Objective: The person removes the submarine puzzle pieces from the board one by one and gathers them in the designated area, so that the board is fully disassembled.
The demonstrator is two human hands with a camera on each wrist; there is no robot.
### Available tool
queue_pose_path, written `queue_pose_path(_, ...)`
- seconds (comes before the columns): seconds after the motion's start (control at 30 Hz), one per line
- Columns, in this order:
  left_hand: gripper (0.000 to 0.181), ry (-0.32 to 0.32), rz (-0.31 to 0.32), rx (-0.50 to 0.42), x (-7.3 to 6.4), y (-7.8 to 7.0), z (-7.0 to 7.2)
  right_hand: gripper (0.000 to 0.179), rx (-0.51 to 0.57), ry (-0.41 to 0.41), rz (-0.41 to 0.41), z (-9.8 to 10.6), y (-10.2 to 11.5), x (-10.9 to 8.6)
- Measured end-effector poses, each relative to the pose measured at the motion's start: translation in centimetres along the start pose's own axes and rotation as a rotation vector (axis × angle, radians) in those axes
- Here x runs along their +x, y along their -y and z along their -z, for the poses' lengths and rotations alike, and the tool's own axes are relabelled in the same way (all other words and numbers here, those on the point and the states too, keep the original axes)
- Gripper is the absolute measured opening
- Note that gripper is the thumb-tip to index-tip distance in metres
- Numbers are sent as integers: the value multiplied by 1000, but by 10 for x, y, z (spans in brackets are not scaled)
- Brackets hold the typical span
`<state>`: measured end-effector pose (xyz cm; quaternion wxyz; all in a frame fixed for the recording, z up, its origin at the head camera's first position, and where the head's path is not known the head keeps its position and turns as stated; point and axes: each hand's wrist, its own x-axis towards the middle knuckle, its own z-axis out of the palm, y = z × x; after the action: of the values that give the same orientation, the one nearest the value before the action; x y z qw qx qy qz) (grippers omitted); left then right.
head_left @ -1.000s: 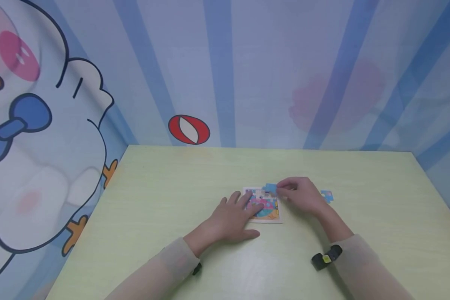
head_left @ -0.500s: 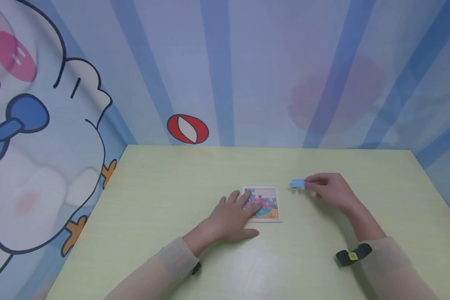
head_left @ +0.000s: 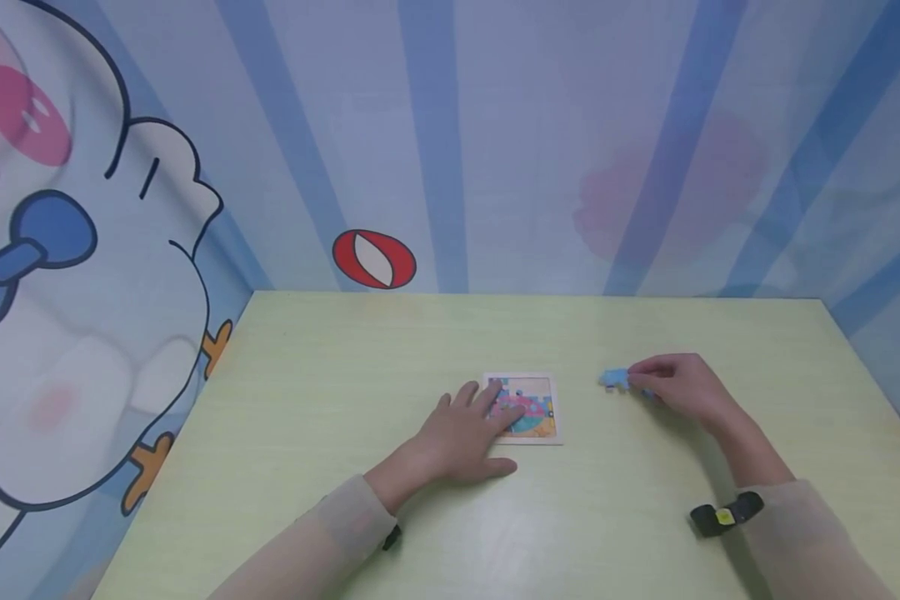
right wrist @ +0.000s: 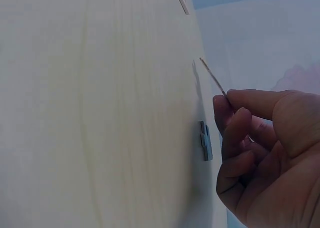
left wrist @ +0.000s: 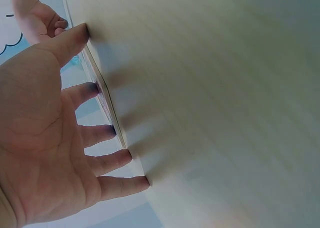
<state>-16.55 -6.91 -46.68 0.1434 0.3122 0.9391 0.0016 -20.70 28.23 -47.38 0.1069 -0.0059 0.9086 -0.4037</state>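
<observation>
The left hand [head_left: 457, 435] spreads over the puzzle tray [head_left: 536, 385]; toward its two o'clock, the right hand [head_left: 684, 388] pinches a blue piece [head_left: 614, 379], best lifted clear of the loose piece [right wrist: 207, 147] below.

Puzzle [head_left: 538, 408] partly hidden; sleeves [head_left: 315, 537] cropped

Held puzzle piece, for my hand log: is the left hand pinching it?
No, the right hand pinches the piece; the left hand rests partly on the puzzle.
</observation>
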Motion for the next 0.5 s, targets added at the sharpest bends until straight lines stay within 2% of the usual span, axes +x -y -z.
queue_pose_path(0.5,79,-14,-9,-13,1,3,-4,38,-85,-18,15,-3,-3,2)
